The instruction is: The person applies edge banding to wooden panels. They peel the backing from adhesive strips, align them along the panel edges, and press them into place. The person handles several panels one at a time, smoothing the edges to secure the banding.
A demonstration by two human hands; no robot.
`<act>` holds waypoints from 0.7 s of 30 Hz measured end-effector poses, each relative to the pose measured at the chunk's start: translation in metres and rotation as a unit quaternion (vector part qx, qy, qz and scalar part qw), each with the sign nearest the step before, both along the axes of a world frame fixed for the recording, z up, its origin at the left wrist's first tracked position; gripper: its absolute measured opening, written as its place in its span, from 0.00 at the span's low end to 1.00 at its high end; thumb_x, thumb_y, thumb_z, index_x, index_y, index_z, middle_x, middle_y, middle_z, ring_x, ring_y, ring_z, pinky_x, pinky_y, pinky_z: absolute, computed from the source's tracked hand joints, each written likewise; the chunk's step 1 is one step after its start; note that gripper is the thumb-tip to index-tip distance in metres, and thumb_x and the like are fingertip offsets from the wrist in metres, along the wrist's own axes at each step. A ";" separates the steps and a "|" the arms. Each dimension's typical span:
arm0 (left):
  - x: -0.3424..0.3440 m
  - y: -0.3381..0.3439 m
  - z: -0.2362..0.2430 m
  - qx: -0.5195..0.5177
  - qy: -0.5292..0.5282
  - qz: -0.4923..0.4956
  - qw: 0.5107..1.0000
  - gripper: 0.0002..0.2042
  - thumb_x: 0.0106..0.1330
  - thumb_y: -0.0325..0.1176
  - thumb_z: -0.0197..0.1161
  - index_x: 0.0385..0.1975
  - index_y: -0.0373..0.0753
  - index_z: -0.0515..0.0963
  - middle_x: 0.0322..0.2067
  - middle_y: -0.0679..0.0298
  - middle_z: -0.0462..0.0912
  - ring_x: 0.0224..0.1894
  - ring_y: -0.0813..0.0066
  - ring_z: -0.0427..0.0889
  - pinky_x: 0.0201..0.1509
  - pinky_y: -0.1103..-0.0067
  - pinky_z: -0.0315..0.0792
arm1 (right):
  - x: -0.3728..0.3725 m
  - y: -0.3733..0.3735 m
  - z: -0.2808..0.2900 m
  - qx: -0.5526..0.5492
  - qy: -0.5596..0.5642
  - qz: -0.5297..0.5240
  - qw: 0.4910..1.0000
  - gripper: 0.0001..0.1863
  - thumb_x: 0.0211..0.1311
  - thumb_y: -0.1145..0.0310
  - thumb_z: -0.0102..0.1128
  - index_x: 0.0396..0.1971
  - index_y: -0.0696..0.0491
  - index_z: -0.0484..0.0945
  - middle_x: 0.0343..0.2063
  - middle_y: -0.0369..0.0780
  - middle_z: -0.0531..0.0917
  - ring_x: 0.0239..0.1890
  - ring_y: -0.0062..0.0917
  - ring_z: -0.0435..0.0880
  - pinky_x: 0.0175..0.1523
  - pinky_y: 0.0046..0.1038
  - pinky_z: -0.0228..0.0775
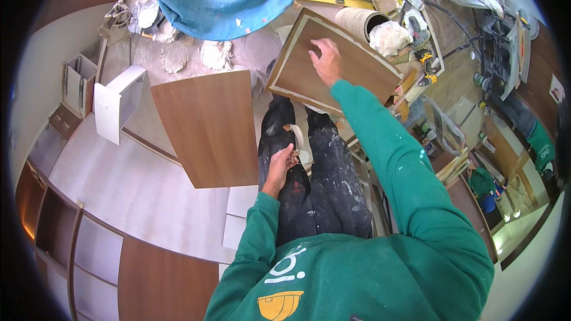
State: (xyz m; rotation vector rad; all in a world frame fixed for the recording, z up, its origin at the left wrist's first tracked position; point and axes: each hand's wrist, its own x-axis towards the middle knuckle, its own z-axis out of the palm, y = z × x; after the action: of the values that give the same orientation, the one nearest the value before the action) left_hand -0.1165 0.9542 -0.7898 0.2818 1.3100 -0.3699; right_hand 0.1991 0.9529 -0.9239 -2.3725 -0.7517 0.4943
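My right hand (328,64) is over a brown panel (291,62) with a pale border around its edge. Its fingers are bent and apart, with nothing visible in them; whether they touch the surface I cannot tell. Lower down, in front of my dark, paint-spotted trousers, my left hand (281,167) pinches a curled pale strip (298,137) with a brownish end. What the strip is made of is not clear. A larger wood-grain panel (208,131) stands to the left of my legs.
Blue cloth (208,0) covers part of the cluttered work surface ahead. Beyond the bordered panel lie a cardboard tube (357,22), a yellow spirit level (336,0), cans and white rags (390,38). A white angled piece (110,107) stands left. People in green appear at far right.
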 end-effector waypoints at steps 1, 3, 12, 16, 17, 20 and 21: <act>0.001 -0.001 0.001 0.003 0.001 0.005 1.000 0.16 0.71 0.50 0.62 0.31 0.43 0.80 0.25 0.73 0.80 0.29 0.84 0.78 0.42 0.83 0.72 | -0.004 -0.010 0.003 -0.008 0.013 0.011 1.000 0.15 0.53 0.71 0.68 0.43 0.52 0.83 0.43 0.42 0.81 0.51 0.40 0.78 0.57 0.39 0.71; 0.001 -0.004 0.001 -0.001 0.007 0.004 1.000 0.16 0.71 0.50 0.62 0.31 0.43 0.80 0.25 0.73 0.80 0.29 0.84 0.78 0.42 0.83 0.72 | -0.010 -0.030 0.009 -0.022 0.036 0.032 0.999 0.14 0.53 0.72 0.68 0.42 0.52 0.83 0.42 0.42 0.81 0.50 0.40 0.78 0.56 0.39 0.71; -0.018 -0.029 -0.008 0.012 0.003 -0.003 1.000 0.16 0.71 0.49 0.62 0.33 0.42 0.78 0.31 0.67 0.82 0.33 0.79 0.80 0.46 0.78 0.74 | -0.047 -0.067 0.020 -0.036 0.050 0.049 0.997 0.07 0.53 0.71 0.68 0.33 0.54 0.82 0.37 0.40 0.82 0.46 0.38 0.79 0.53 0.38 0.73; -0.034 -0.044 -0.018 0.017 0.003 0.045 0.999 0.16 0.72 0.48 0.62 0.33 0.40 0.79 0.29 0.67 0.81 0.33 0.78 0.80 0.47 0.77 0.76 | -0.059 -0.044 0.015 0.043 0.021 0.236 0.971 0.06 0.56 0.69 0.66 0.32 0.53 0.82 0.35 0.40 0.81 0.43 0.35 0.80 0.50 0.36 0.74; -0.037 -0.047 -0.020 0.018 0.007 0.055 0.998 0.16 0.72 0.47 0.62 0.33 0.39 0.79 0.28 0.67 0.80 0.33 0.78 0.80 0.48 0.76 0.76 | -0.063 -0.034 0.014 0.042 0.017 0.265 0.963 0.06 0.57 0.68 0.66 0.32 0.53 0.82 0.34 0.40 0.81 0.43 0.35 0.80 0.50 0.36 0.73; -0.041 -0.054 -0.020 0.022 0.021 0.084 0.996 0.17 0.73 0.47 0.61 0.33 0.38 0.79 0.26 0.68 0.78 0.31 0.78 0.79 0.47 0.76 0.76 | -0.072 -0.005 0.009 0.038 -0.022 0.363 0.931 0.05 0.57 0.68 0.63 0.30 0.53 0.81 0.32 0.39 0.79 0.42 0.34 0.81 0.48 0.35 0.76; -0.041 -0.056 -0.019 0.025 0.026 0.091 0.995 0.17 0.73 0.47 0.61 0.33 0.38 0.79 0.25 0.69 0.77 0.29 0.79 0.78 0.46 0.77 0.76 | -0.074 0.003 0.005 0.030 -0.038 0.387 0.921 0.05 0.56 0.68 0.62 0.30 0.53 0.81 0.32 0.39 0.80 0.43 0.33 0.81 0.47 0.34 0.77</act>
State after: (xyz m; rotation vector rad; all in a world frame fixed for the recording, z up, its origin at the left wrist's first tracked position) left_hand -0.1580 0.8985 -0.8083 0.1946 1.3860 -0.1909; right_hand 0.1254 0.9554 -0.9190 -1.9665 -1.7249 0.6748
